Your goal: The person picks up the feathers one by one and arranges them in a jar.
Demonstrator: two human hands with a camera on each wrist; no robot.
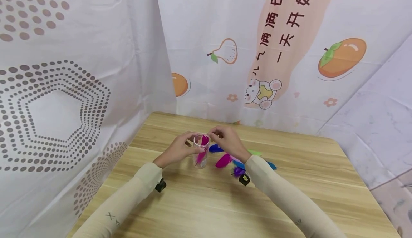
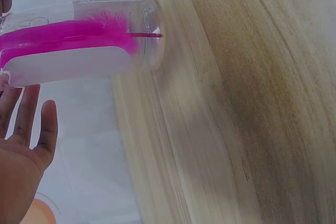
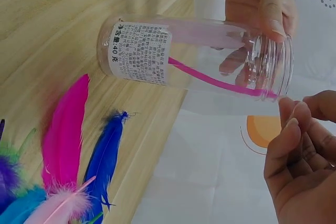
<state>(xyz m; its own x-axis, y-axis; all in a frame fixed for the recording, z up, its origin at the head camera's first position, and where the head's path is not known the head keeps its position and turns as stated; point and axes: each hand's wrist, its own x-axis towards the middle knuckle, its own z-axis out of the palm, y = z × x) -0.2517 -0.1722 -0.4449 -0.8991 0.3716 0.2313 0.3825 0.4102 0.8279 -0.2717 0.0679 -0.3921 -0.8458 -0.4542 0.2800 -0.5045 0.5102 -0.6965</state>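
Observation:
A clear jar with a printed label stands tilted slightly over the table. My left hand grips it near its rim, thumb on one side and fingers on the other. Inside the jar is a magenta feather, its quill reaching the bottom. At the jar's mouth my right hand has thumb and fingertips together, pinching the feather's upper tip; the contact is partly hidden. Loose on the table lie another magenta feather and a dark blue feather.
More feathers lie under the right forearm: a purple feather, a light blue feather, a green feather and a pale pink feather. The wooden table meets a hanging printed cloth at its back edge.

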